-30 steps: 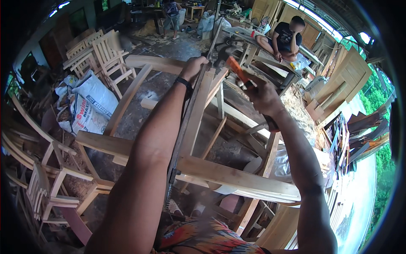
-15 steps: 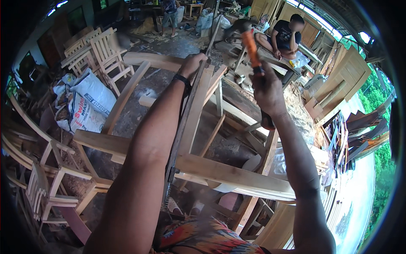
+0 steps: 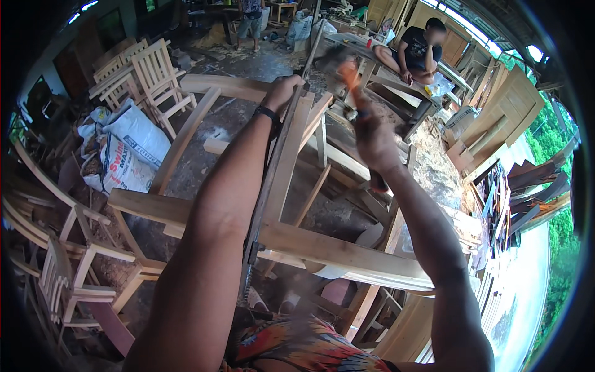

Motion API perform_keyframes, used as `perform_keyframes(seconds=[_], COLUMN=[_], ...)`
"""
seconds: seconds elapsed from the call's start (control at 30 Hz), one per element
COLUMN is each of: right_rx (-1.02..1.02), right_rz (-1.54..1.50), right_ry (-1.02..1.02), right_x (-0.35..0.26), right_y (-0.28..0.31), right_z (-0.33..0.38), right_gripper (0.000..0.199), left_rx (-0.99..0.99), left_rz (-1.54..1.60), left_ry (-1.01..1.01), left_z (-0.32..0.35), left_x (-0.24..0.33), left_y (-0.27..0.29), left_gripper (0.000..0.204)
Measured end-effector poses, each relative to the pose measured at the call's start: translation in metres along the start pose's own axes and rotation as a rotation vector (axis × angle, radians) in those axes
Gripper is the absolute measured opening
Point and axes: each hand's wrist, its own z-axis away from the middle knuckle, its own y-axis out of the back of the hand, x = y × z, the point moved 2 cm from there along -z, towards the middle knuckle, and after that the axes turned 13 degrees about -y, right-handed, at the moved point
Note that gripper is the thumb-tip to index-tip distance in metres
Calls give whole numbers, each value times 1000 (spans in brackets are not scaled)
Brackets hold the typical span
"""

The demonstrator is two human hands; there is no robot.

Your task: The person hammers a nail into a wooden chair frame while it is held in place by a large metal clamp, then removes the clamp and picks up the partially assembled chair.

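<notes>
Got left hand (image 3: 283, 94) curled round bar (image 3: 268, 186) at far side of frame (image 3: 341, 253), likely to steady it; got right hand (image 3: 377, 144) closed partway along hammer (image 3: 351, 79), presumably for control.

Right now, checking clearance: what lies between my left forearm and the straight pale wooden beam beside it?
The head view shows a long dark metal bar between your left forearm and that beam.
</notes>
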Motion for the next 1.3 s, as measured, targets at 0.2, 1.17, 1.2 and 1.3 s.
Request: perform_keyframes(seconds=[0.2, 1.17, 1.2, 1.3], right_rx=[-77, -61, -230, -85], right_rz=[-14, -48, -67, -3], right_ry=[152, 270, 75, 148], right_x=[-37, -8, -36, -33], right_y=[21, -26, -4, 22], right_z=[3, -2, 1, 2], right_gripper=[58, 53, 54, 53], left_rx=[7, 30, 121, 163], left_rz=[-104, -255, -358, -376], left_ry=[-49, -159, -179, -137], left_z=[3, -25, -26, -20], left_x=[4, -18, -17, -24], left_y=[27, 53, 68, 37], left_gripper=[28, 53, 64, 85])
